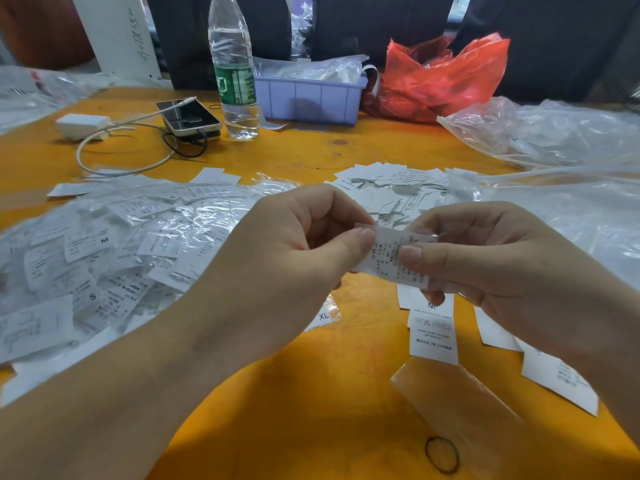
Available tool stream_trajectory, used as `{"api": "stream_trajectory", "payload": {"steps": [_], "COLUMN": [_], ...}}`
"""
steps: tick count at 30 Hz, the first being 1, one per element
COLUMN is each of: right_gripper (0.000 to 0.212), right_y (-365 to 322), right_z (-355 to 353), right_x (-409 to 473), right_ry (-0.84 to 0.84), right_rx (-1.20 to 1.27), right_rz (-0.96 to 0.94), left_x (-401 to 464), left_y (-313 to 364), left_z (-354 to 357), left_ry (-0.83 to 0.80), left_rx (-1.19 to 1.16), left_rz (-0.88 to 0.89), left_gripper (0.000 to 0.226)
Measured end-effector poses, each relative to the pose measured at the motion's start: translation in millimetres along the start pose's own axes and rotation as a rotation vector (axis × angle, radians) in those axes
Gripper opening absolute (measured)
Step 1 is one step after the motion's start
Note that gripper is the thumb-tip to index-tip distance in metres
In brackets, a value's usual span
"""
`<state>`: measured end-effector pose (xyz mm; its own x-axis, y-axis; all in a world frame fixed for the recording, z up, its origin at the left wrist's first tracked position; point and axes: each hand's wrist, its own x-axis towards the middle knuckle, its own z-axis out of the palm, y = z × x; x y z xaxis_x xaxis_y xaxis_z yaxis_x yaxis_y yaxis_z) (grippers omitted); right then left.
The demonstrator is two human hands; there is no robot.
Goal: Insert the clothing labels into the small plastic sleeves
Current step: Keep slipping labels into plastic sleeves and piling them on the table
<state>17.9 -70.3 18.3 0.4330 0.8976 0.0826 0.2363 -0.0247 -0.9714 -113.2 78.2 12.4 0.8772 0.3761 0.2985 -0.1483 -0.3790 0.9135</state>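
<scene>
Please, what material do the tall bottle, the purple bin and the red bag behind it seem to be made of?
Bottle: clear, glossy plastic, seemingly thin; you see through it, with a green printed label.
Purple bin: opaque moulded plastic, matte, with ribbed walls.
Red bag: thin plastic film, crumpled, shiny and half see-through.

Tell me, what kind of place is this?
Probably a garment packing workbench: heaps of sleeved clothing labels on an orange table, a bin of plastic sleeves, and both hands pinching one label.

Bare forearms, left hand (277, 251), right hand (485, 258)
</scene>
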Motion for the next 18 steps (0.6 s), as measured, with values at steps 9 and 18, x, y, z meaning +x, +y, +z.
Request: {"api": "stream_trajectory", "payload": {"steps": [9, 18], "right_gripper": [0.024, 0.012], "right_y": [-4.7, -5.8], "right_z": [-0.4, -2.9], "right_x": [-1.0, -1.7], "right_ry": [-0.038, 0.102], "right_rx": [0.012, -0.067], "right_rz": [0.027, -0.001], "left_x": [0.7, 0.7], "left_y": [-1.1, -2.0], "left_z": [-2.7, -1.0], "left_ry": [0.037, 0.029], "left_rx": [0.032, 0.031], "left_rz": [0.01, 0.001], "left_gripper": [0.013, 0.013]}}
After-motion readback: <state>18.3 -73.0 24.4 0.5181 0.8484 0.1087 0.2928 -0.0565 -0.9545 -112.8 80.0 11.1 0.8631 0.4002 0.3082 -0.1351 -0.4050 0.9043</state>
